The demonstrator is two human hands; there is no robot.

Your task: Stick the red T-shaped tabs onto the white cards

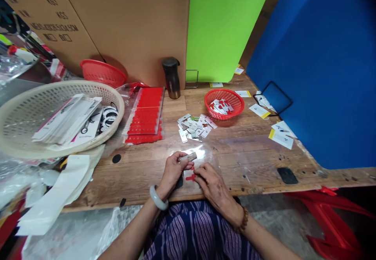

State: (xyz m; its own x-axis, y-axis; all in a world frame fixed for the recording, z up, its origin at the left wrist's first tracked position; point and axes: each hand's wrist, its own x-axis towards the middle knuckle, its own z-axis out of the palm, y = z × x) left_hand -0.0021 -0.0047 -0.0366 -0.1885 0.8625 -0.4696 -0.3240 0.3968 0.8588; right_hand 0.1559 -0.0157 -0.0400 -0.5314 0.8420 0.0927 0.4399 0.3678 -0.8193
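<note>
My left hand [174, 170] pinches a small flat silver metal piece [188, 157] between thumb and fingers, above the near edge of the table. Close beside it, my right hand [212, 182] has its fingertips closed on a small red cut-out piece [190, 177], which shows against a pale patch. Whether that patch is a backing or the table covering, I cannot tell. Beyond both hands lies a loose pile of similar flat metal pieces [194, 127]. A red basket [242, 103] behind the pile holds several more, some with red on them.
Red sheets [147, 113] lie stacked left of the pile. A dark tumbler [172, 78] stands behind. At left, a large cream basket [8, 142] holds printed cards. Printed cards [260, 111] lie along the blue panel [323, 76]. A red stool [331, 217] stands below right.
</note>
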